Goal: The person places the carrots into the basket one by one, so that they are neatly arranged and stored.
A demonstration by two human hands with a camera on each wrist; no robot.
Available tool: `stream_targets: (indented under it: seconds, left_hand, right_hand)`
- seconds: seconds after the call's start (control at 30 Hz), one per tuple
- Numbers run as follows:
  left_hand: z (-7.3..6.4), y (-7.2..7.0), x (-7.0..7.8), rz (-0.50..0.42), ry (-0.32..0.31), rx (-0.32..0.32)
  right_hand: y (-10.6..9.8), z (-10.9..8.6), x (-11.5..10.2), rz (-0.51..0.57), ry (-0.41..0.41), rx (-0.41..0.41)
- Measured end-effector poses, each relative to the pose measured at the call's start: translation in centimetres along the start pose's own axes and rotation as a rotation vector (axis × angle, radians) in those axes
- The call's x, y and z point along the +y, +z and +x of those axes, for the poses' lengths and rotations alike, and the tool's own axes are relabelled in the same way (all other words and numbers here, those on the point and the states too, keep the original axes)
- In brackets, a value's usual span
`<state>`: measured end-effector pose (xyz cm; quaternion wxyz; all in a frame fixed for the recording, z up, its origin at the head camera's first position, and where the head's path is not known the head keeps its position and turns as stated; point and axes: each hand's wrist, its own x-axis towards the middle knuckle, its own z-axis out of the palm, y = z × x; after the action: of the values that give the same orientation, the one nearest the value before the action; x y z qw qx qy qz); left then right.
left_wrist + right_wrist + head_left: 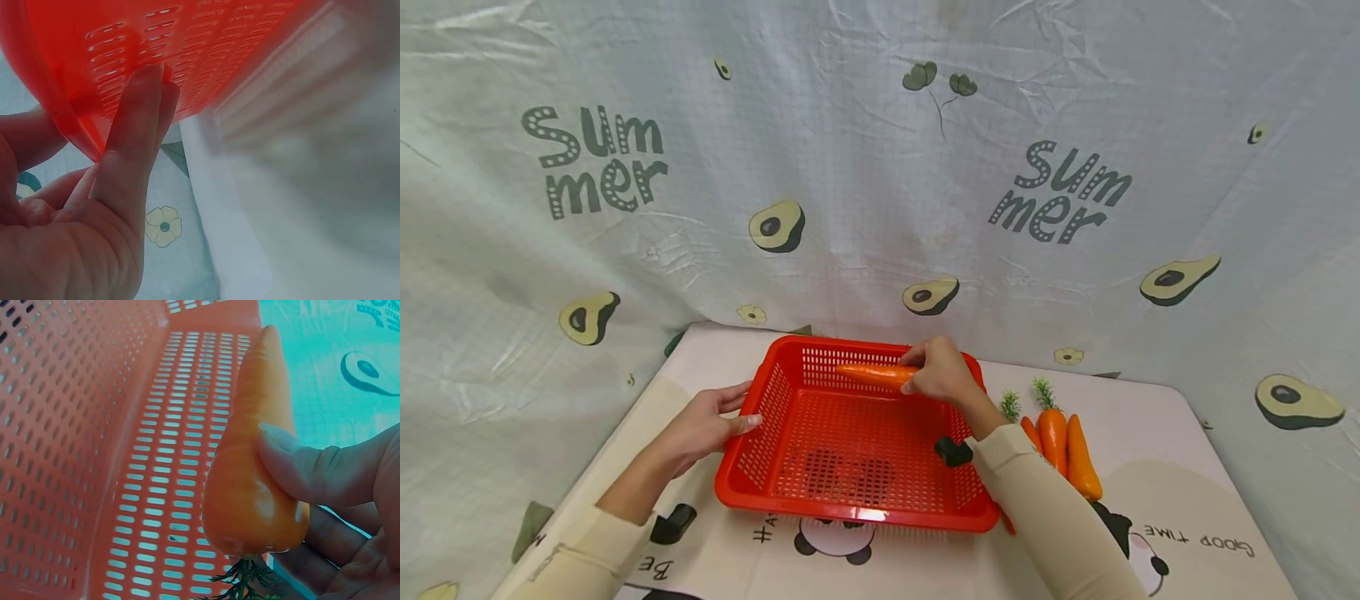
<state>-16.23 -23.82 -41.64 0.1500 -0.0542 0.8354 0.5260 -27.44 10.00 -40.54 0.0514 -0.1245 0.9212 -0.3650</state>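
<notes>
The right hand grips one orange plastic carrot over the empty red slotted plastic basket, the left hand presses straight fingers against its wall, three carrots wait alongside.

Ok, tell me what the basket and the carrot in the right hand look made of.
Basket: glossy red moulded plastic, going by the even slotted walls and the sheen on the rim. Carrot: probably plastic or rubber; its skin is smooth, uniform and slightly shiny, with stiff, artificial-looking green fronds.
</notes>
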Motion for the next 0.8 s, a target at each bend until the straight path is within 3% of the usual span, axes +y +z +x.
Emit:
stream_targets:
  seconds: [0.8]
  left_hand:
    - [0.2,0.1,-0.3,-0.015,0.009,0.005]
  right_hand:
    - [1.9,1.2,0.8,0.006,0.033,0.019]
